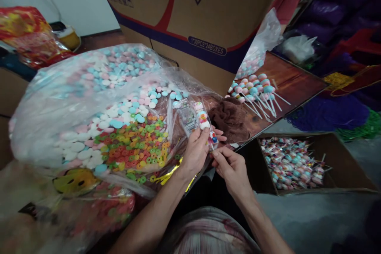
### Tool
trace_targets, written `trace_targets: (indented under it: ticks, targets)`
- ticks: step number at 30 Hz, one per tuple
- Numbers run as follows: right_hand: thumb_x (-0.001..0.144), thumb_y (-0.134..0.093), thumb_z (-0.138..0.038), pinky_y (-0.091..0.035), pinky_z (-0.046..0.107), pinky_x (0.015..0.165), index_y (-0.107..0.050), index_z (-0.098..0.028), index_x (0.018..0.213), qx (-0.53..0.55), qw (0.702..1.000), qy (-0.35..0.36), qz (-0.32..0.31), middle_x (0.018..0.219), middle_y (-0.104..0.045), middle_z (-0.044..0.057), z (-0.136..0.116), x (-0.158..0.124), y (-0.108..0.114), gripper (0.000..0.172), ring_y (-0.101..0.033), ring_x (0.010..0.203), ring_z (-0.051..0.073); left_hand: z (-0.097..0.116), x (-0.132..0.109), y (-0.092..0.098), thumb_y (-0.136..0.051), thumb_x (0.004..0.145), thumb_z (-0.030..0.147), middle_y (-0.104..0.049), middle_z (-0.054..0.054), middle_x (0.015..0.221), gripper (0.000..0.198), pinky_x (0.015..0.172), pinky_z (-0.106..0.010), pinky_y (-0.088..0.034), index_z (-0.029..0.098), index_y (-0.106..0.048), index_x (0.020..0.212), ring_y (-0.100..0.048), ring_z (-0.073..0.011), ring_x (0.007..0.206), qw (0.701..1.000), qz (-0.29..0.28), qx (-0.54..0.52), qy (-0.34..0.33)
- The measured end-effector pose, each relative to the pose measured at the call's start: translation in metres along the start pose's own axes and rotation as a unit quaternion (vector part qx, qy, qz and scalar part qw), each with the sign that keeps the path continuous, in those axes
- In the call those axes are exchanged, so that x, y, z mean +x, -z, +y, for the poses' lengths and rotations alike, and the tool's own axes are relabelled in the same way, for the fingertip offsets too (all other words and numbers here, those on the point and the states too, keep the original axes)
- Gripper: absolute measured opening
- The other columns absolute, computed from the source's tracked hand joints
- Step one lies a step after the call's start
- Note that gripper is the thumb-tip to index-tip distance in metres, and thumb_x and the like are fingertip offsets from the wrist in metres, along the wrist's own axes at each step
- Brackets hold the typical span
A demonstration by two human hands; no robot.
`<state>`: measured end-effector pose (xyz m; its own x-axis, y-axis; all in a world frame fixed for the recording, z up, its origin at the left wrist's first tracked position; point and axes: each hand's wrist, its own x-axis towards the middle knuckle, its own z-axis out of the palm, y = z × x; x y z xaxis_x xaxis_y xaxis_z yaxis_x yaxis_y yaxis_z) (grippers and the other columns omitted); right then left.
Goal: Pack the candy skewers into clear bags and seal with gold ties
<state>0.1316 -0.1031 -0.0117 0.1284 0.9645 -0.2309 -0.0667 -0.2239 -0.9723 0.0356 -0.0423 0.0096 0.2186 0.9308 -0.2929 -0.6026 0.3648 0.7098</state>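
Note:
A candy skewer (203,116) of stacked pastel sweets on a white stick sits inside a clear wrapper, between my two hands. My left hand (196,147) is closed around the wrapped sweets. Lower down, my right hand (230,164) pinches at the stick end by the wrapper's opening. A small stack of clear printed wrappers (187,117) lies just left of the skewer. Beside my left forearm, colourful ring candies (139,143) and pink, white and blue round sweets (125,103) spill from a large plastic bag (32,107).
Unwrapped candy skewers (256,87) lie on the table's right corner near a brown cloth (229,119). An open cardboard box (342,166) of wrapped skewers stands lower right. A tall carton (184,20) blocks the back; a person's red sleeve (288,0) shows behind it.

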Motion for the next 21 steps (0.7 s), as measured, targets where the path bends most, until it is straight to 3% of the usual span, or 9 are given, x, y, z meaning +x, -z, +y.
trace_targets:
  ticks: [7, 11, 13, 15, 18, 21]
  targets:
    - [0.085, -0.064, -0.045, -0.027, 0.019, 0.039, -0.059, -0.017, 0.074, 0.051, 0.999, 0.002, 0.003, 0.057, -0.05, -0.005, -0.007, -0.001, -0.009, 0.031, -0.036, 0.041, 0.005, 0.004, -0.01, 0.0, -0.061, 0.087, 0.033, -0.074, -0.011, 0.092, 0.022, 0.07, -0.027, -0.052, 0.013, -0.067, 0.091, -0.069, -0.0188, 0.082, 0.999, -0.034, 0.038, -0.002]
    - [0.086, -0.064, -0.046, -0.031, 0.018, 0.043, -0.057, -0.018, 0.075, 0.051, 0.998, 0.029, 0.002, 0.057, -0.047, -0.006, -0.02, 0.0, -0.015, 0.031, -0.038, 0.047, 0.006, 0.001, -0.017, 0.003, -0.062, 0.086, 0.03, -0.074, -0.009, 0.093, 0.021, 0.059, -0.022, -0.049, 0.014, -0.068, 0.098, -0.065, -0.0132, 0.068, 0.999, -0.018, 0.046, -0.013]
    - [0.085, -0.065, -0.046, -0.028, 0.018, 0.042, -0.055, -0.017, 0.069, 0.1, 0.995, 0.028, 0.006, 0.054, -0.045, -0.006, -0.026, 0.001, -0.022, 0.034, -0.036, 0.045, 0.005, 0.005, -0.023, 0.008, -0.062, 0.087, 0.031, -0.074, -0.008, 0.094, 0.025, 0.051, -0.022, -0.046, 0.015, -0.067, 0.105, -0.059, -0.0099, 0.055, 0.998, -0.038, 0.056, -0.017]
    - [0.085, -0.064, -0.046, -0.025, 0.018, 0.039, -0.053, -0.018, 0.065, 0.19, 0.982, -0.013, -0.022, 0.048, -0.043, -0.007, -0.03, -0.002, -0.03, 0.036, -0.031, 0.04, 0.005, 0.015, -0.031, 0.015, -0.061, 0.088, 0.033, -0.073, -0.008, 0.093, 0.029, 0.045, -0.023, -0.043, 0.016, -0.067, 0.11, -0.052, -0.008, 0.047, 0.995, -0.079, 0.054, 0.004]
    - [0.085, -0.063, -0.045, -0.022, 0.02, 0.035, -0.053, -0.019, 0.066, 0.284, 0.946, -0.093, -0.124, 0.041, -0.04, -0.009, -0.029, -0.009, -0.044, 0.033, -0.026, 0.033, 0.005, 0.036, -0.042, 0.032, -0.066, 0.083, 0.028, -0.069, -0.007, 0.083, 0.026, 0.048, -0.023, -0.046, 0.013, -0.07, 0.103, -0.055, -0.0097, 0.051, 0.993, -0.106, 0.027, 0.034]
    - [0.086, -0.059, -0.049, -0.026, 0.021, 0.037, -0.057, -0.019, 0.069, 0.227, 0.952, -0.092, -0.184, 0.044, -0.048, -0.006, -0.023, -0.015, -0.051, 0.035, -0.035, 0.034, 0.007, 0.046, -0.05, 0.044, -0.07, 0.08, 0.026, -0.06, 0.0, 0.069, 0.022, 0.04, -0.023, -0.042, 0.015, -0.07, 0.099, -0.049, -0.0078, 0.042, 0.994, -0.097, 0.022, 0.053]
